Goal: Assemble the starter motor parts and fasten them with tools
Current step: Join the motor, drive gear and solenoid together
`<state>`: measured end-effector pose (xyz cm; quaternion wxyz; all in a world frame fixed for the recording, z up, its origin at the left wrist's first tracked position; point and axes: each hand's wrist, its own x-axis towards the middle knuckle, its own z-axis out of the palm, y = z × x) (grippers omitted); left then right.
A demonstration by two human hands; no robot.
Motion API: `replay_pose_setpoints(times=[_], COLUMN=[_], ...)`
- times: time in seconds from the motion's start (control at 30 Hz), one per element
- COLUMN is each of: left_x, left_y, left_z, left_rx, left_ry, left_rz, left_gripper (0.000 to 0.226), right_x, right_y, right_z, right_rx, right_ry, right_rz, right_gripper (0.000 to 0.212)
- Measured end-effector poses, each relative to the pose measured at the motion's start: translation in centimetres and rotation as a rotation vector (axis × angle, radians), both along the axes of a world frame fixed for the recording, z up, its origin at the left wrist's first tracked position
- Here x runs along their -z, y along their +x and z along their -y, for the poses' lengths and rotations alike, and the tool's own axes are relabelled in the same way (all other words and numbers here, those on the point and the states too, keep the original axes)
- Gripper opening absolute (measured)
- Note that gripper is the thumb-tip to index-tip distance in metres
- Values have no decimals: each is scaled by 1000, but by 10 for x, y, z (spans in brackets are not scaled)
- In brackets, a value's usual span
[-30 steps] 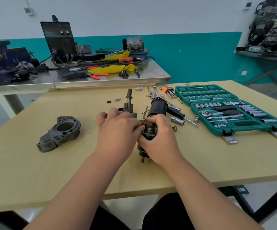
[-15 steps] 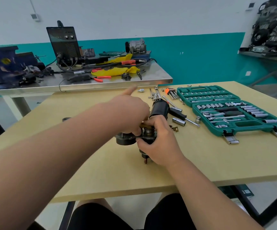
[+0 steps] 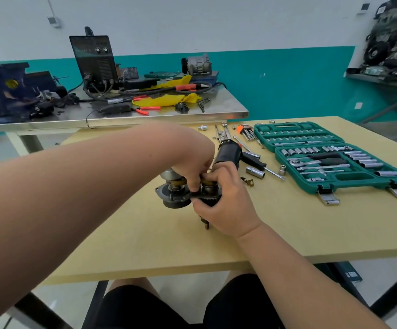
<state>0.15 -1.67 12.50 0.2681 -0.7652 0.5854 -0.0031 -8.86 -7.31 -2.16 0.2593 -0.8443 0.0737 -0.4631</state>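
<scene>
Pinching the starter assembly point(image 3: 188, 193) with both hands: left hand point(image 3: 190, 162) fingers on top, right hand point(image 3: 226, 205) gripping the end. Alignment is probably off, hidden by fingers; parts are risking binding or tipping.

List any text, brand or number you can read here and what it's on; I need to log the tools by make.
No text reads clearly.
Green socket set case: raised marks on the lid, too small to read.
Black machine on the steel bench: panel markings blurred.
Blue box under the table: label too small to read.
Starter motor assembly: no legible marking.
</scene>
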Motion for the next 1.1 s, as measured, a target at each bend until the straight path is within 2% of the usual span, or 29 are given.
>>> replay_pose_setpoints(times=[0.13,0.57,0.7,0.93,1.03,1.1], left_x=[-1,7,6,10,4,-1], left_y=[-3,4,4,3,3,12], left_z=[1,-4,-5,-12,-17,-29], left_rx=[-20,14,36,-9,-23,30], left_ry=[46,-5,-20,-49,-60,-183], left_rz=[16,20,47,17,25,75], left_gripper=[20,17,25,16,28,42], right_x=[0,-3,-2,0,1,3], right_y=[0,0,1,3,3,2], right_z=[-1,1,2,5,3,4], right_rx=[-26,-71,-75,-79,-69,-57], right_ry=[-52,-1,12,27,20,24], right_rz=[28,-8,-9,-41,-36,-17], right_gripper=[38,43,46,48,47,48])
